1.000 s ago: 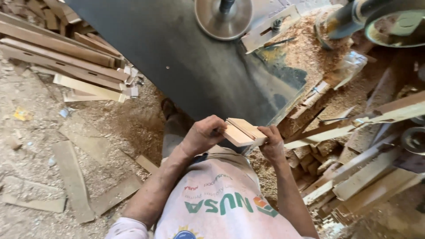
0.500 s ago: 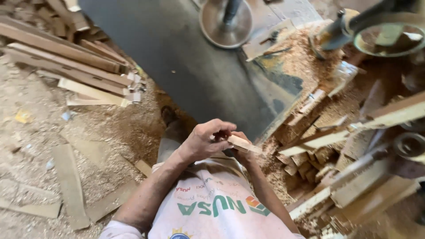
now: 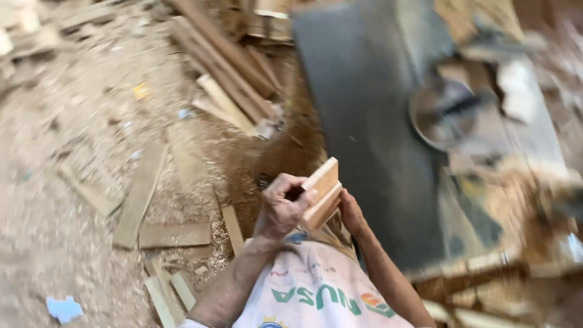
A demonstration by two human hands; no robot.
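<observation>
The person holds two short wooden pieces (image 3: 320, 193) stacked together in front of the chest, above the sawdust-covered floor (image 3: 73, 200) and beside the dark machine table (image 3: 364, 121). Their long axis runs diagonally, the upper end pointing up and to the right, away from the body. The left hand (image 3: 280, 209) wraps around the lower end with fingers curled closed on the wood. The right hand (image 3: 351, 212) grips from behind, its forearm angled up from below. Loose planks (image 3: 143, 194) lie scattered nearby.
</observation>
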